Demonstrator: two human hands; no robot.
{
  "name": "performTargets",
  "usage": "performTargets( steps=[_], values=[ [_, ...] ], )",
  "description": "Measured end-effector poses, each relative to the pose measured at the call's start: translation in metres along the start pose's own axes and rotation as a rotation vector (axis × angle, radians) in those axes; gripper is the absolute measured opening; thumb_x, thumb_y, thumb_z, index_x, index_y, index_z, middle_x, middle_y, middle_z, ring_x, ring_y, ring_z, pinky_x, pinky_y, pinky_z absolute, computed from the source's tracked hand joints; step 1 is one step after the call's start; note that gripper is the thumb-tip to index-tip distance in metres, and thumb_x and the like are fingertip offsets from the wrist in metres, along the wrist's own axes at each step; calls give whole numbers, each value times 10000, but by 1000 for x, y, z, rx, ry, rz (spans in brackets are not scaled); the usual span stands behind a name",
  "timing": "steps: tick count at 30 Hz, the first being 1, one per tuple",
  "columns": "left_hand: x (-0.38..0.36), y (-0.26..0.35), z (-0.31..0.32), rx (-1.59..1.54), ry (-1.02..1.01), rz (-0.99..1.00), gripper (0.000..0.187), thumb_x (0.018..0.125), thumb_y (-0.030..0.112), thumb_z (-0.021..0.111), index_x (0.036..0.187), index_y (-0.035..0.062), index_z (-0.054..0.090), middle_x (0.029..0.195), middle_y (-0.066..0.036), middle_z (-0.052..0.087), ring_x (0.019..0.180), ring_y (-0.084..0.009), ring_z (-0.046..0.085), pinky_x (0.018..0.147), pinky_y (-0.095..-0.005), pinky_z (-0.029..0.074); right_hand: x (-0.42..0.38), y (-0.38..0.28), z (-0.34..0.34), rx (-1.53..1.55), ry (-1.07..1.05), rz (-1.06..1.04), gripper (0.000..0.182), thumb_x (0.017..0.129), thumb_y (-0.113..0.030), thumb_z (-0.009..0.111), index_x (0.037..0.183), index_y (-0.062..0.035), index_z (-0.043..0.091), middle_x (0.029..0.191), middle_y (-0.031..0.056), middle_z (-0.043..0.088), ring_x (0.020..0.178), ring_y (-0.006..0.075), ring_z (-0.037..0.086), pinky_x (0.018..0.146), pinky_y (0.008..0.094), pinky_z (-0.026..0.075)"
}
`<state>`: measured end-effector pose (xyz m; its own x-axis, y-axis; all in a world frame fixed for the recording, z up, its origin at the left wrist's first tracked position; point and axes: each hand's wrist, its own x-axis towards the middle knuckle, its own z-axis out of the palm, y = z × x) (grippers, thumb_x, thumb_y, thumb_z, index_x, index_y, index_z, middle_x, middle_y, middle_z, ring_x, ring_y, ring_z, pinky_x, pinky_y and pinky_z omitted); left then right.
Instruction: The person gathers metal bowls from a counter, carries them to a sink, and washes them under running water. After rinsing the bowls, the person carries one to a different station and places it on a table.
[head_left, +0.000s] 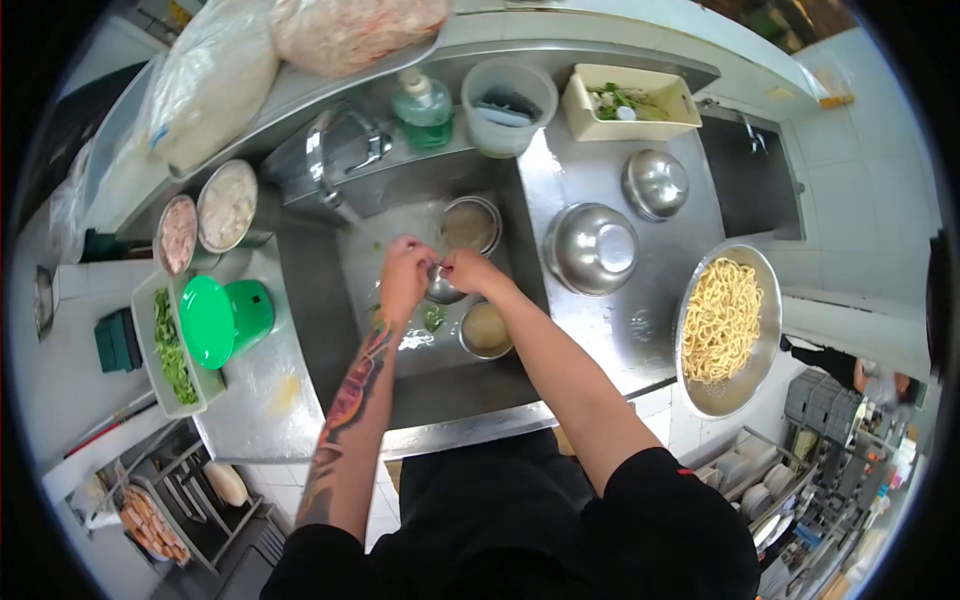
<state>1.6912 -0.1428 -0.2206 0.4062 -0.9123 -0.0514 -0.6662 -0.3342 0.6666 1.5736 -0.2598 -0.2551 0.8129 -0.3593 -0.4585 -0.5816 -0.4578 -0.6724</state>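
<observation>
Both the left hand (405,272) and right hand (468,270) are clamped on a small steel cup (441,288) over the sink (320,300), murky-liquid bowls (486,328) alongside, noodle colander (727,328) right on the steel desk (620,330).

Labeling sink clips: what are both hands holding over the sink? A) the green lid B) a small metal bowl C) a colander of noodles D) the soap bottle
B: the left hand and right hand meet on a small metal bowl above the sink; the colander of noodles sits apart on the counter to the right.
</observation>
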Motion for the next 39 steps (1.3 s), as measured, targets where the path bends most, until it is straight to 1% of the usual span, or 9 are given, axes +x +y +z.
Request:
performTargets(
  steps=[4,11,14,18,24,31,33,36,39],
  values=[
    [-50,-59,79,-362,359,-295,409,994,301,487,1356,116,533,1421,-258,433,1359,-420,348,1102,-471,316,40,-11,88,879,319,294,292,864,-277,666,918,4,728,847,191,714,742,262,685,715,384,513],
    [-45,-89,69,-216,390,-636,483,1035,378,353,1261,40,614,1389,-220,513,1365,-410,368,1119,-455,300,33,-30,106,518,574,325,305,878,-301,632,878,0,683,833,184,702,784,342,681,712,440,500],
    [-18,-45,29,-448,411,-180,481,1024,372,372,1164,16,665,1295,-207,593,1277,-400,469,1092,-433,332,29,-58,79,753,538,266,231,895,-220,595,879,0,665,817,150,687,730,267,648,674,411,483],
    [17,-60,-18,-1035,195,-571,360,959,322,503,1156,69,667,1261,-232,590,1194,-380,511,1059,-447,351,23,-97,45,922,584,203,186,906,-153,563,909,21,629,778,105,634,684,189,564,643,368,458],
    [-58,-8,0,-281,557,-191,451,962,286,561,1396,175,515,1533,-221,282,1381,-420,283,1129,-487,251,79,-86,14,1807,343,481,327,1016,-318,417,1045,-28,565,921,117,618,837,270,625,776,417,530],
    [-50,-68,-20,-1201,341,-624,536,985,69,455,1496,156,320,1228,-131,577,1103,-212,588,906,-320,493,5,-102,90,829,274,-32,427,990,-443,497,1125,-41,551,1108,162,630,1148,265,573,1023,501,418],
    [-48,-72,-51,-1016,223,-722,515,940,87,485,1441,78,367,1219,-177,579,933,-266,670,677,-352,583,-21,-75,69,-197,258,-746,400,937,-382,592,1148,-43,591,1126,157,650,1092,249,616,1066,442,375],
    [-23,-80,-73,-931,-193,-844,513,952,174,521,1434,70,377,1215,-197,585,1042,-332,640,770,-469,583,-4,-76,55,42,241,-462,356,904,-256,597,1200,-59,599,1118,142,668,1038,251,642,1033,394,401],
    [1,-53,-36,-794,266,-486,552,993,423,482,1371,21,480,1244,-183,599,1173,-286,561,931,-380,480,17,-81,44,373,208,-38,425,854,-66,604,1279,-83,610,1106,121,697,958,255,680,982,321,440]
  ],
)
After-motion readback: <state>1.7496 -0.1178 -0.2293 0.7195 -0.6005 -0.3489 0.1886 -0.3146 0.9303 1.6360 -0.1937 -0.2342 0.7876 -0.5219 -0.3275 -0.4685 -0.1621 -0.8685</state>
